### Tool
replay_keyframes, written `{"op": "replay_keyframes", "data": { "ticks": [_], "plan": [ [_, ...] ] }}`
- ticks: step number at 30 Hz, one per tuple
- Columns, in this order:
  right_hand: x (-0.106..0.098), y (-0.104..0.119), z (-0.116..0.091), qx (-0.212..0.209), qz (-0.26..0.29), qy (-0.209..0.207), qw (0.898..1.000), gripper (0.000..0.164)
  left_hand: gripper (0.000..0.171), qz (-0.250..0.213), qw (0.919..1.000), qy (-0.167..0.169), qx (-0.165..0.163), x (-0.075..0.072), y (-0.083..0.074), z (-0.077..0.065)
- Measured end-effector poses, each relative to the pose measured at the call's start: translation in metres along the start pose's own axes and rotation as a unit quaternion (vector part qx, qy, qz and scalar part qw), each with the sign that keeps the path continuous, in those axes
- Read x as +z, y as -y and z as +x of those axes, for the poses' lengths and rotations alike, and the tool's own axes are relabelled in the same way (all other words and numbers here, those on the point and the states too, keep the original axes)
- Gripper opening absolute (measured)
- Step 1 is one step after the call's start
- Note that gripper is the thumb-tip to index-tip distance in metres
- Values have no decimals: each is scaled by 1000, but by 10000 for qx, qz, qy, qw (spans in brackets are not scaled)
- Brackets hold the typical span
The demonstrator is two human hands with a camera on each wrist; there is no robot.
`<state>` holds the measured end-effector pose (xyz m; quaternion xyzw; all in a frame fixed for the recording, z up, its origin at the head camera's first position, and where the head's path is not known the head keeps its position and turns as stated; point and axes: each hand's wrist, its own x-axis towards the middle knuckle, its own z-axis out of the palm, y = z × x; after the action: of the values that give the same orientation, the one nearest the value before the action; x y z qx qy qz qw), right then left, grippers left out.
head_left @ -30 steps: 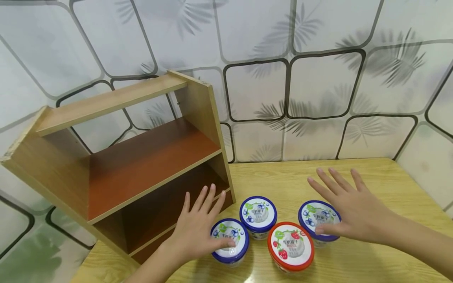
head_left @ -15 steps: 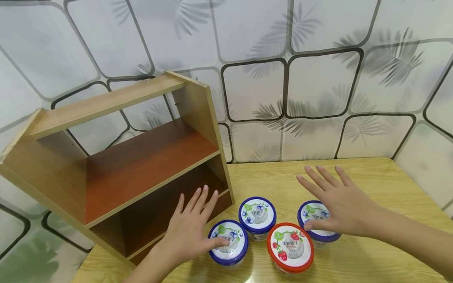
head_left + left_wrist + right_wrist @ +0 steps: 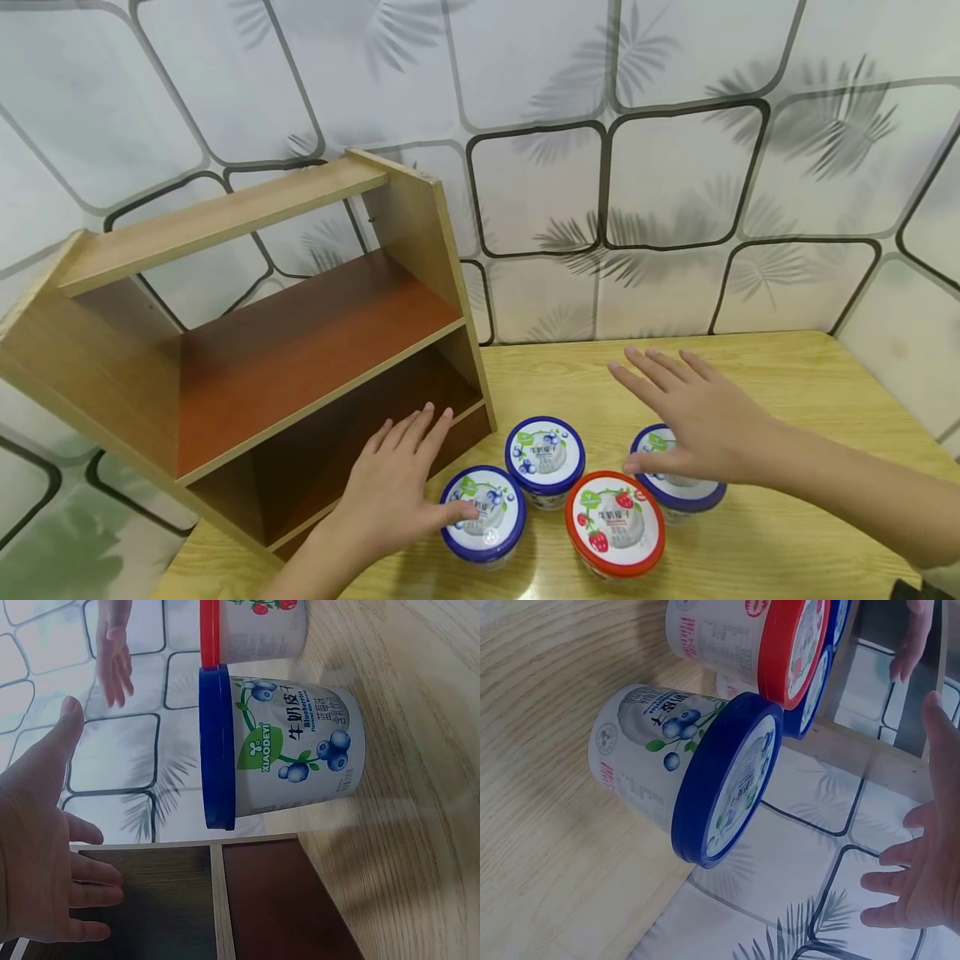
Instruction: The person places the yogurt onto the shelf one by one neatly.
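Observation:
Spread and holding nothing, my left hand [image 3: 393, 492] hovers over the left blue-lidded tub [image 3: 483, 512]; in the left wrist view a gap separates that hand [image 3: 37, 847] from the blueberry tub [image 3: 292, 750]. My right hand [image 3: 697, 421], fingers apart, is above the right blue-lidded tub [image 3: 686, 492] and covers part of its lid. The right wrist view has this hand [image 3: 922, 862] clear of the tub [image 3: 667, 757]. Between the hands stand a red-lidded strawberry tub [image 3: 615, 523] and, behind it, another blue-lidded tub [image 3: 545, 456].
A wooden shelf unit [image 3: 315, 358] with reddish-brown boards stands at the left, close to the left hand. The tubs are on a light wood table [image 3: 787, 392]. A patterned wall [image 3: 540, 192] runs along the table's back and right sides.
The right hand has moved left and slightly up. My left hand has shifted a little left, its fingers now less spread. The tubs stay in place.

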<state>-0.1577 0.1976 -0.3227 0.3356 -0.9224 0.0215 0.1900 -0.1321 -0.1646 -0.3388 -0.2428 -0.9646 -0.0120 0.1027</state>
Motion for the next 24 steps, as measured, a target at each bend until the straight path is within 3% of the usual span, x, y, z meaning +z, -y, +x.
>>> {"op": "replay_keyframes", "data": {
  "ticks": [7,15,24],
  "plan": [
    [-4,3,9,60,124,106,9998,94,99,-124,9997,40,-209,0,0,-2],
    [-2,5,17,-59,33,-22,10000,89,102,134,9991,42,-388,-2,-1,-4],
    [1,9,31,-212,-115,42,9997,84,94,246,9980,49,-578,-10,4,-6]
  ]
}}
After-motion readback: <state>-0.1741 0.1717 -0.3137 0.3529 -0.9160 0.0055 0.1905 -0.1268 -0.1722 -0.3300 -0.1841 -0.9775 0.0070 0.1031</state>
